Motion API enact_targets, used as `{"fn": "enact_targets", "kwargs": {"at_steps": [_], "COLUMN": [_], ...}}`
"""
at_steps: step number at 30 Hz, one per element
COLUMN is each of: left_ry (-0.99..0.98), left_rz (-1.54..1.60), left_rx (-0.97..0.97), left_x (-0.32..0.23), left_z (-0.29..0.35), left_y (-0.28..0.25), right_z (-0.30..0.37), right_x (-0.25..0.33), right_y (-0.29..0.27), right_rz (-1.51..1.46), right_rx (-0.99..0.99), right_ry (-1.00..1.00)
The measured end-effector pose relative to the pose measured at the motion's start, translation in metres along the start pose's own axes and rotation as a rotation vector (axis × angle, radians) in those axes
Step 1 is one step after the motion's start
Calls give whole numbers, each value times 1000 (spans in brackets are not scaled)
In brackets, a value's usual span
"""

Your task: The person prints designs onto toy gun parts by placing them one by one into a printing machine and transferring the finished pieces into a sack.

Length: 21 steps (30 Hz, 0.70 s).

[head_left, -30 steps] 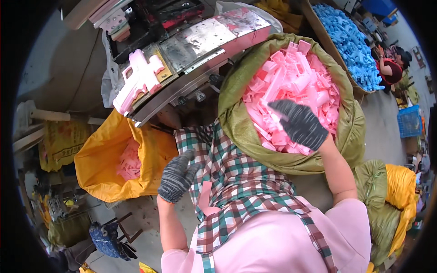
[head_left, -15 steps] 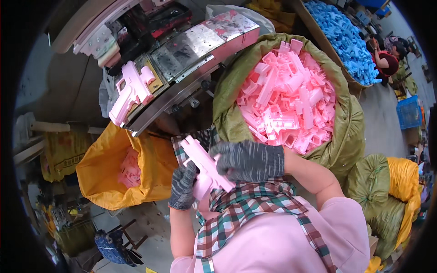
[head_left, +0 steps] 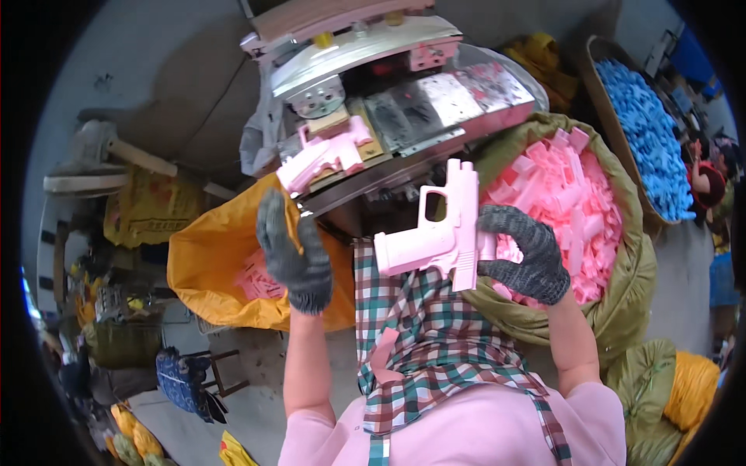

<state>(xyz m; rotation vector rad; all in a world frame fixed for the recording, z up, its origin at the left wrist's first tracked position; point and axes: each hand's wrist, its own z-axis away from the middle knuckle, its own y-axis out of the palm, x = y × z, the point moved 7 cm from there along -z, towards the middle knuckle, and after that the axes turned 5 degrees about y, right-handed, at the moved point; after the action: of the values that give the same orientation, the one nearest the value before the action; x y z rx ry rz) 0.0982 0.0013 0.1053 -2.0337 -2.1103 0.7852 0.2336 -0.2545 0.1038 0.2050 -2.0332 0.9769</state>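
Note:
My right hand (head_left: 531, 252), in a grey knitted glove, holds a pink plastic toy pistol (head_left: 460, 221) by its slide side, muzzle end pointing up and grip to the left. My left hand (head_left: 294, 252), gloved alike, is raised with its fingers apart and holds nothing. It is in front of the orange sack (head_left: 225, 241) and just below the machine. A second pink toy pistol (head_left: 315, 161) lies in the fixture of the printing machine (head_left: 365, 58). The machine's head is directly over that pistol; whether they touch I cannot tell.
To the right stands an olive sack (head_left: 637, 287) full of pink toy pistol parts (head_left: 571, 206). Behind it a long box (head_left: 602, 101) holds blue parts (head_left: 649, 140). Another person (head_left: 705, 182) is at the far right. A stool (head_left: 225, 373) is at lower left.
My left hand has let go of the toy pistol and moved up and left. My right hand now holds it farther out. The machine's head has come down over the other pistol. The view has shifted.

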Motion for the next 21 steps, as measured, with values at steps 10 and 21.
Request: {"fn": "enact_targets", "kwargs": {"at_steps": [10, 21], "left_ry": [232, -200], "left_rz": [-390, -717], "left_rx": [641, 508], "left_x": [12, 125], "left_z": [-73, 53], "left_y": [45, -86], "right_z": [-37, -162], "right_x": [5, 17], "right_y": [9, 77], "right_rz": [-84, 179], "right_rx": [-54, 59], "right_ry": [-30, -492]}}
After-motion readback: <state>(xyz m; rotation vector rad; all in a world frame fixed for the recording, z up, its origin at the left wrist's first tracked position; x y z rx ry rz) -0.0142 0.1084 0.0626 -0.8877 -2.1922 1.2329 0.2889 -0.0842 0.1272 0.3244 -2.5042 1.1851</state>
